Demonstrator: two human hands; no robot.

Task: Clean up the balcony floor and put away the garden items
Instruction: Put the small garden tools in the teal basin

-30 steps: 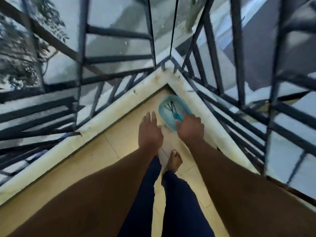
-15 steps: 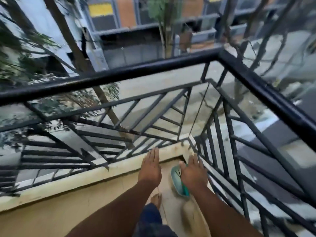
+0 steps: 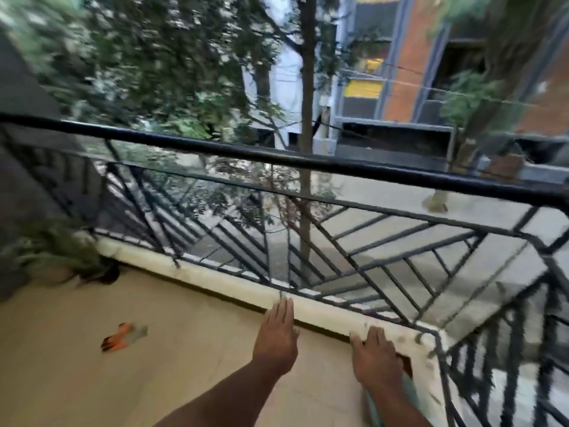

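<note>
My left hand (image 3: 278, 334) reaches forward over the beige balcony floor (image 3: 184, 349) with straight fingers and holds nothing. Over the balcony corner, my right hand (image 3: 377, 362) is also stretched flat, thumb out. Slivers of a teal bowl (image 3: 411, 385) show under my right wrist and forearm; most of it is hidden, and whether the hand touches it is unclear. An orange and grey garden glove (image 3: 123, 337) lies on the floor to the left, blurred.
A black metal railing (image 3: 308, 161) on a white kerb (image 3: 234, 285) closes the balcony ahead and on the right. A potted plant (image 3: 52, 257) stands in the far left corner of the floor. Trees and a street lie beyond.
The view has swung up and to the left, bringing the glove and plant into sight. The bowl has slipped under my right forearm. My right hand went from curled on the bowl to flat.
</note>
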